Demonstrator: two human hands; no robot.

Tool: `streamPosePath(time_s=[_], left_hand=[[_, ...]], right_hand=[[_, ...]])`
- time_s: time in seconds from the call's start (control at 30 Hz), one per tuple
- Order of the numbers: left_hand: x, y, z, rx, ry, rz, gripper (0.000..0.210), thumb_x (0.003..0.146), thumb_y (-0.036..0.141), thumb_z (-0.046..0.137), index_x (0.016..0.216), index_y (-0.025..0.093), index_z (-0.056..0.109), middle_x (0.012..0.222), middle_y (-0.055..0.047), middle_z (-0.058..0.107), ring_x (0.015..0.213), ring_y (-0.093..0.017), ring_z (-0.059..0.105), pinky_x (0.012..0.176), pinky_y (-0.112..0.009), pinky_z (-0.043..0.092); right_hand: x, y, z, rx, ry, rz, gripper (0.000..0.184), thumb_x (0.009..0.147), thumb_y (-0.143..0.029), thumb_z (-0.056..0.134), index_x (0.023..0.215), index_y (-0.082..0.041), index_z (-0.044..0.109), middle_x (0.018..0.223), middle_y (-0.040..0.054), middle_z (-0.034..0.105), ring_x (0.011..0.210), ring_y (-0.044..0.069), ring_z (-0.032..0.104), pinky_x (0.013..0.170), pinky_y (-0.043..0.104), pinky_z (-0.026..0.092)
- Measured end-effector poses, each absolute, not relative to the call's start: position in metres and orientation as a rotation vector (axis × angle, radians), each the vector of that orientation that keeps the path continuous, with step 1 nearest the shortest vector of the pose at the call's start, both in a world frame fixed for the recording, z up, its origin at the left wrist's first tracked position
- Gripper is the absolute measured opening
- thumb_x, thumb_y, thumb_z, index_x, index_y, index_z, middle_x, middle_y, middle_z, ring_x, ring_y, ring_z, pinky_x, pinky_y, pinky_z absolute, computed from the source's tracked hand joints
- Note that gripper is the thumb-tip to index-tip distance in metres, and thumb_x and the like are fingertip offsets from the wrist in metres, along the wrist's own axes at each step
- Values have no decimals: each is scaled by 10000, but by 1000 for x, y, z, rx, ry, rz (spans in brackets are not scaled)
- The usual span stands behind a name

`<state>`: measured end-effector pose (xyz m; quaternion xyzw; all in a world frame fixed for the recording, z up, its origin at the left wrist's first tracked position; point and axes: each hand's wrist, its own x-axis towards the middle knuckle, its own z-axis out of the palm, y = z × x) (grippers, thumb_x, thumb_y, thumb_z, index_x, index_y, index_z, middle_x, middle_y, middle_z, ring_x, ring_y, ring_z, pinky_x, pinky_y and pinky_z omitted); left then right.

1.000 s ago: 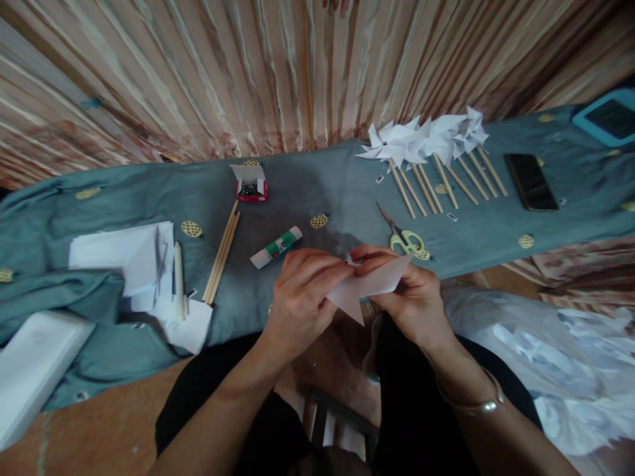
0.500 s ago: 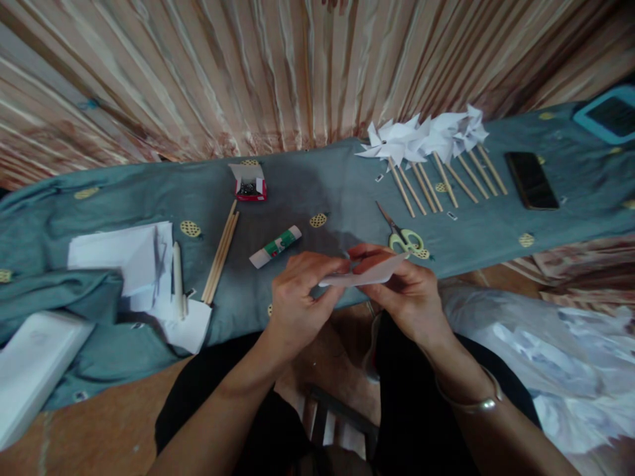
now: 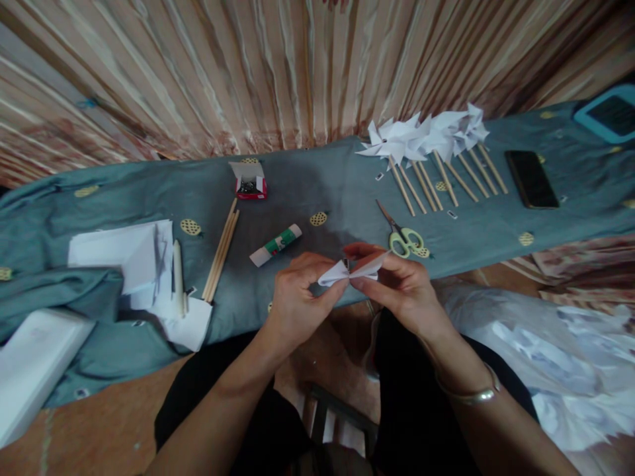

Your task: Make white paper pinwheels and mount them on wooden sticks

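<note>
A small white piece of paper [image 3: 366,270] is pinched between both hands above the table's near edge, its sides bent up like wings around a narrow middle. My left hand [image 3: 301,294] grips its left part, thumb in front and fingers behind. On the other side my right hand [image 3: 404,284] closes on the right part, thumb near the middle. Close to the right fingers lie scissors [image 3: 403,235] with light green handles. A green and white glue stick [image 3: 276,245] rests beyond the left hand. Part of the paper is hidden by the fingers.
Several paper pinwheels [image 3: 397,140] on wooden sticks lie at the back right, near a dark phone [image 3: 532,180]. To the left are wooden sticks [image 3: 221,254], a small red box [image 3: 251,187] of pins, and a paper stack [image 3: 119,254]. A plastic bag [image 3: 540,357] stands lower right.
The flat-looking paper is now bent into raised wings on both sides. My right hand has shifted slightly left, toward my left hand. Things on the table stay put.
</note>
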<state>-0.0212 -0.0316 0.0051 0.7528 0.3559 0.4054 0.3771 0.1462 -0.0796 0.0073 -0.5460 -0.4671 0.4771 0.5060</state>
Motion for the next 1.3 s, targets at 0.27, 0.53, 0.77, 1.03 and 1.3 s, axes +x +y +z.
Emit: streamPosePath(time_s=[0.27, 0.53, 0.77, 1.03, 1.3], left_hand=[[-25, -31, 0, 1808, 924, 947, 73, 769, 205, 685, 708, 167, 702, 721, -28, 703, 689, -160, 661, 644, -266, 523], [-26, -33, -3, 1617, 978, 934, 73, 750, 230, 693, 725, 166, 719, 728, -19, 724, 654, -156, 664, 603, -248, 517], [-33, -36, -7, 1514, 1003, 919, 73, 744, 239, 690, 740, 179, 731, 740, -7, 743, 673, -175, 679, 612, -269, 538], [-49, -28, -11, 1610, 1018, 910, 227, 685, 211, 751, 905, 163, 724, 866, -49, 737, 810, -183, 685, 762, -310, 549], [-83, 0, -14, 1816, 1298, 1016, 226, 756, 133, 590, 942, 164, 714, 940, -61, 701, 780, -147, 659, 732, -278, 544]], right_hand=[[146, -77, 3, -1320, -1064, 1303, 113, 696, -288, 776, 798, -248, 748, 1134, 19, 689, 1031, 197, 630, 944, 359, 472], [140, -73, -3, -1292, -984, 1368, 209, 671, -326, 794, 859, -244, 750, 1090, 22, 716, 877, 163, 656, 800, 299, 519], [131, -70, -5, -1228, -956, 1457, 216, 671, -327, 791, 868, -249, 745, 964, -3, 738, 776, 140, 650, 756, 289, 523], [126, -62, -4, -1218, -820, 1438, 141, 641, -306, 812, 732, -232, 734, 692, -39, 710, 583, 102, 582, 577, 230, 467], [134, -58, -6, -1191, -704, 1333, 140, 630, -294, 826, 722, -237, 737, 701, -32, 726, 629, 115, 607, 602, 230, 477]])
